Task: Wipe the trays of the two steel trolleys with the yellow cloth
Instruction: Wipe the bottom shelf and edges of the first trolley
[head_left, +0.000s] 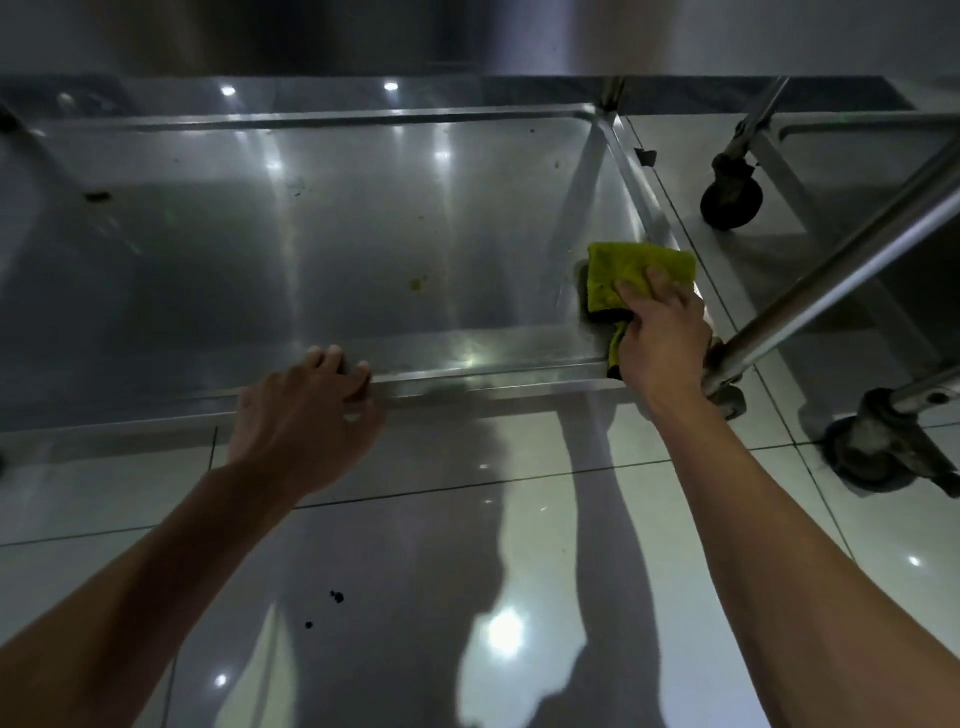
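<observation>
tray (322, 218) cut off at left edge, second trolley (857, 260) cut off right, cloth (631, 270) partly under hand (662, 338)

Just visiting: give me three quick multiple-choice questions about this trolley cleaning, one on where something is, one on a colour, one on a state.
1. Where on the tray is the cloth?
A. near right corner
B. far left corner
C. centre

2. What colour is the cloth?
A. blue
B. yellow
C. white

3. What is the left hand doing?
A. hanging free
B. holding a bottle
C. gripping the tray's near rim

Answers: 1 A, the right hand presses it beside the right rim; 2 B, bright yellow; 3 C, fingers curl over the rim.
</observation>
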